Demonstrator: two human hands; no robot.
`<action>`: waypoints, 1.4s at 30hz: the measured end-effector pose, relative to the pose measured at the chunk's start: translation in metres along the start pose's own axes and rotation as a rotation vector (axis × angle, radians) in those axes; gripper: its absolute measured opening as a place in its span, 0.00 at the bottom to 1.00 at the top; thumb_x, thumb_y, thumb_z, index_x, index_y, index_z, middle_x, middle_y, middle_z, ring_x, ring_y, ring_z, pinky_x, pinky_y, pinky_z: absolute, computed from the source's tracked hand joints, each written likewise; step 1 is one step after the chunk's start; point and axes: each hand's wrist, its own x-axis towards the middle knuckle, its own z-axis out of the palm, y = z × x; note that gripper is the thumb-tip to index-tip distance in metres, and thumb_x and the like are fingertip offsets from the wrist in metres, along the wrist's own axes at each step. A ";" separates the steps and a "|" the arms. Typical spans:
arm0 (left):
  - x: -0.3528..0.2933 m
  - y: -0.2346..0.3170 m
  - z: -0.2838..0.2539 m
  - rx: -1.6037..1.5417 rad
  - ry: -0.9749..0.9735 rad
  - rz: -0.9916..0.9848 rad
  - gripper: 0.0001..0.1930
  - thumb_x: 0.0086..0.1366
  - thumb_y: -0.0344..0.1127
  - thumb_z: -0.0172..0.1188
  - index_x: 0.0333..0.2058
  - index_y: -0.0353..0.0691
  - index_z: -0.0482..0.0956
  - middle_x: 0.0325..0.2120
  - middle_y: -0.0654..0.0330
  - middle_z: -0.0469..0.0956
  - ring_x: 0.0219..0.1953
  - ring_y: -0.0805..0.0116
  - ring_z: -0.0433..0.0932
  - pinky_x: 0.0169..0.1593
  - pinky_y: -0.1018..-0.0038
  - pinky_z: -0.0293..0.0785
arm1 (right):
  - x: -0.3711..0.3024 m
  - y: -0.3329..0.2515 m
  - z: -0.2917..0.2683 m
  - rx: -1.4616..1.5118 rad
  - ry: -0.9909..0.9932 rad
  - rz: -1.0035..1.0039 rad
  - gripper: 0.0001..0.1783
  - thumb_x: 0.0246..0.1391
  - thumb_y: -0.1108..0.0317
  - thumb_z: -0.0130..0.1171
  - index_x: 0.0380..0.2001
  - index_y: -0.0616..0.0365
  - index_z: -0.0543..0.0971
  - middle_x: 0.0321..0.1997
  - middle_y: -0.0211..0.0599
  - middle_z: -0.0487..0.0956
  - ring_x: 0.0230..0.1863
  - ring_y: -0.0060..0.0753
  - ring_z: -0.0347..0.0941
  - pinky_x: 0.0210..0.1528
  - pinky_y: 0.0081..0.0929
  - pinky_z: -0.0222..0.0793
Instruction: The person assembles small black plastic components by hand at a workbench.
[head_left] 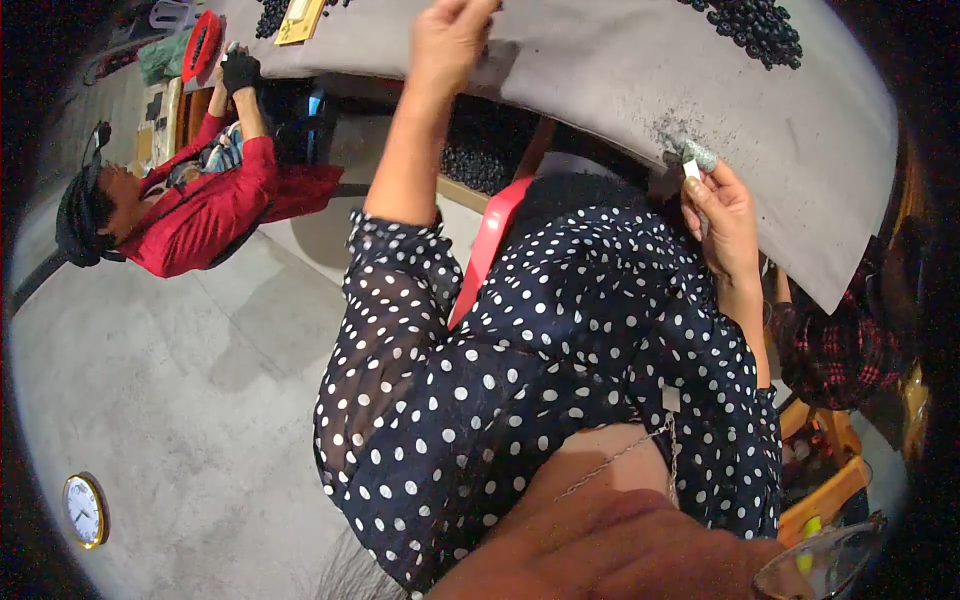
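My left hand (452, 45) is raised over the grey-covered table (600, 65) at the top of the picture. Its fingers are pinched together, with their tips at the edge of the view, and what they hold cannot be made out. Closer to the table's near edge, my right hand (725, 215) grips a small white-ended tool (691, 170) between thumb and fingers. A silvery wrap (697, 153) covers the tip of its index finger. Dark crumbs (680, 128) lie scattered on the cloth just beyond that finger. A pile of small, round, shiny black pieces (765, 35) sits farther off at the right.
At the far left are more black pieces (271, 18), a yellow packet (298, 22) and a red basket (202, 45). Under the table, a box holds dark pieces (475, 168). A co-worker in red (215, 205) works at left; a plaid sleeve (850, 340) shows at right.
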 end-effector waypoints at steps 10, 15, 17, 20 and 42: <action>-0.087 -0.161 -0.036 0.025 0.150 -0.600 0.11 0.57 0.37 0.58 0.19 0.40 0.72 0.11 0.68 0.66 0.12 0.77 0.64 0.15 0.78 0.55 | 0.003 -0.003 0.009 -0.025 -0.006 0.006 0.18 0.54 0.73 0.54 0.48 0.64 0.71 0.25 0.23 0.71 0.16 0.09 0.58 0.14 0.08 0.51; -0.067 -0.265 -0.032 0.136 0.294 -0.672 0.12 0.56 0.36 0.60 0.21 0.36 0.70 0.14 0.60 0.70 0.13 0.69 0.67 0.14 0.73 0.60 | 0.000 0.000 0.009 -0.046 0.059 0.029 0.19 0.53 0.73 0.54 0.49 0.64 0.71 0.24 0.23 0.71 0.15 0.09 0.58 0.14 0.08 0.50; -0.052 -0.275 -0.021 -0.377 0.630 -0.776 0.15 0.57 0.39 0.62 0.27 0.32 0.71 0.20 0.55 0.72 0.15 0.64 0.69 0.15 0.68 0.64 | 0.000 0.006 0.004 -0.087 0.070 0.022 0.19 0.54 0.73 0.54 0.49 0.64 0.71 0.25 0.23 0.72 0.15 0.09 0.58 0.14 0.08 0.50; -0.051 -0.305 -0.042 -0.177 0.517 -0.732 0.18 0.60 0.44 0.59 0.31 0.31 0.70 0.24 0.53 0.74 0.17 0.63 0.71 0.17 0.66 0.67 | 0.003 0.004 0.009 -0.053 -0.012 0.028 0.18 0.54 0.73 0.54 0.49 0.64 0.71 0.25 0.24 0.72 0.16 0.09 0.59 0.15 0.08 0.51; -0.122 -0.081 0.010 0.596 0.050 0.298 0.08 0.58 0.33 0.58 0.30 0.33 0.77 0.26 0.55 0.78 0.31 0.67 0.75 0.37 0.74 0.70 | -0.001 -0.002 -0.001 0.086 0.005 0.066 0.17 0.52 0.70 0.57 0.46 0.62 0.73 0.28 0.26 0.74 0.17 0.09 0.60 0.15 0.08 0.51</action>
